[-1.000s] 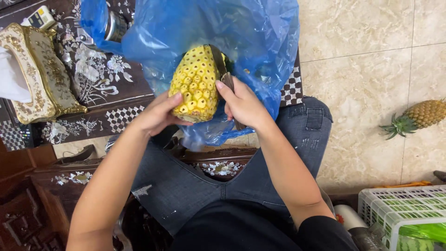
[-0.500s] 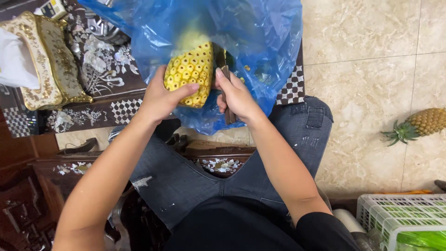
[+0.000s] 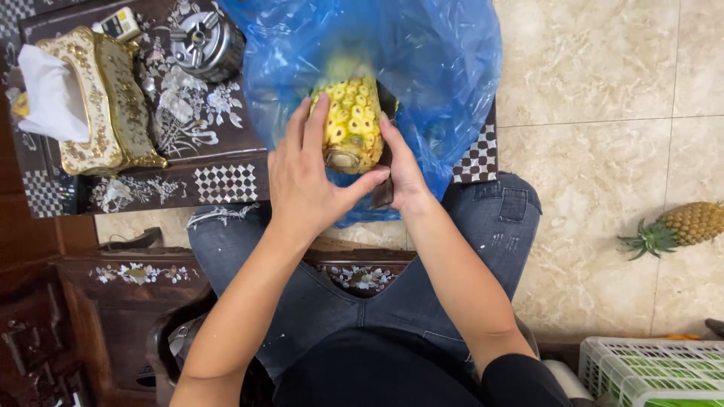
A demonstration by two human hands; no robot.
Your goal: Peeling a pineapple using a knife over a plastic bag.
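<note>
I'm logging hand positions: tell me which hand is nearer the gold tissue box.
Left. The left hand grips the peeled pineapple, on the side toward the gold tissue box; the right hand is on the pineapple's far side.

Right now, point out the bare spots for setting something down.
Free: floor tiles between blue bag and whole pineapple. Crowded: dark table, holding tissue box and metal piece.

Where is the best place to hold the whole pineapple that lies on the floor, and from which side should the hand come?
Probably the scaly body of the whole pineapple, taken from above. It lies on its side on the tiled floor with open space around it, so fingers can wrap across its width. The spiky green crown points left and looks awkward to grasp.
</note>
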